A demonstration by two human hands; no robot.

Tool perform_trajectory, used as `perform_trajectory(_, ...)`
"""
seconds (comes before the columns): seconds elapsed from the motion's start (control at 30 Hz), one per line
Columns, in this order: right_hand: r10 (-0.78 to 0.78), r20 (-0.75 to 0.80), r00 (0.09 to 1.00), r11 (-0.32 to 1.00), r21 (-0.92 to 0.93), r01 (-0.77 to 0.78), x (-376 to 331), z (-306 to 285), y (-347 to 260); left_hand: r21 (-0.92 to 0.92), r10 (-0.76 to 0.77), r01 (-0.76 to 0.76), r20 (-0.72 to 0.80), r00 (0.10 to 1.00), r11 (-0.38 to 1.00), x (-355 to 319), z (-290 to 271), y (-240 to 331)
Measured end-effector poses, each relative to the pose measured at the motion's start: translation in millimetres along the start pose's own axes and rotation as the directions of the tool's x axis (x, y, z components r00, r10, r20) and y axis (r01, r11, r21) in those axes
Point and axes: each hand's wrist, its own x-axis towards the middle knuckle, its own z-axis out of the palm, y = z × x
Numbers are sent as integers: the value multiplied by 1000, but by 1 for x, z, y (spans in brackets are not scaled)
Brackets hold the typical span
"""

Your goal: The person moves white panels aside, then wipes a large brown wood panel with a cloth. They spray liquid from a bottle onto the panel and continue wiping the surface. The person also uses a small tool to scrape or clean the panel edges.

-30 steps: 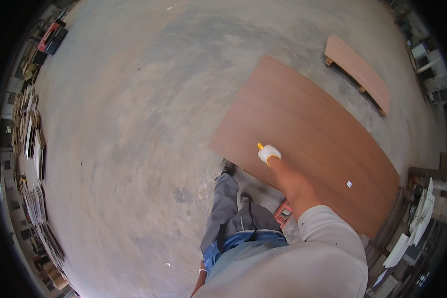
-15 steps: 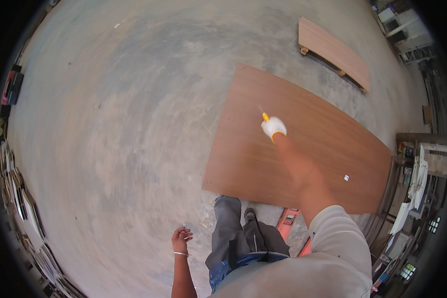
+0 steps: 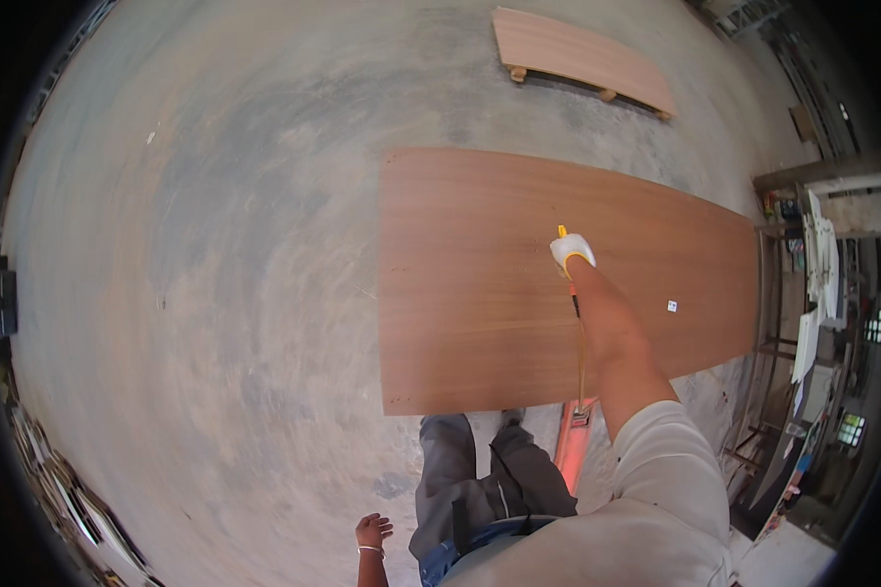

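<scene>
– Concrete floor (image 3: 215, 293), head view. Where's the board (image 3: 460, 293)?
– Flat, centre-right. Right hand (image 3: 572, 251), gloved, clamped on yellow tool (image 3: 562, 232) above it; left hand (image 3: 373, 529) bare, near left, fingers apart.
– Handling?
– Board likely stiff, heavyish: take opposite edges. Tool should be light, rigid: fist grip suits.

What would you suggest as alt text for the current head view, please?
A person's right hand in a white, yellow-cuffed glove grips a yellow object over a large brown wood panel. The bare left hand hangs open above a concrete floor. Farther off, a paler wood panel rests on wooden blocks.
</scene>
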Motion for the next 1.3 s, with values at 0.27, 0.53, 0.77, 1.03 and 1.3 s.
perform_trajectory(0.27,-58,175,983,998,41,51,8,-6,82,-31,298,-299,-44,954,954,-30,63,69)
perform_trajectory(0.53,-149,241,959,970,222,95,31,-46,95,188,390,-373,-61,919,908,-109,146,-62)
perform_trajectory(0.77,-293,115,949,955,76,286,106,-81,86,820,562,-555,394,727,143,-165,155,-192)
perform_trajectory(1.03,-321,352,879,945,62,320,134,-58,104,241,65,-17,-191,980,970,-202,183,-203)
perform_trajectory(1.3,-302,332,894,938,269,217,177,-22,69,55,35,-25,-196,980,998,-201,245,-232)
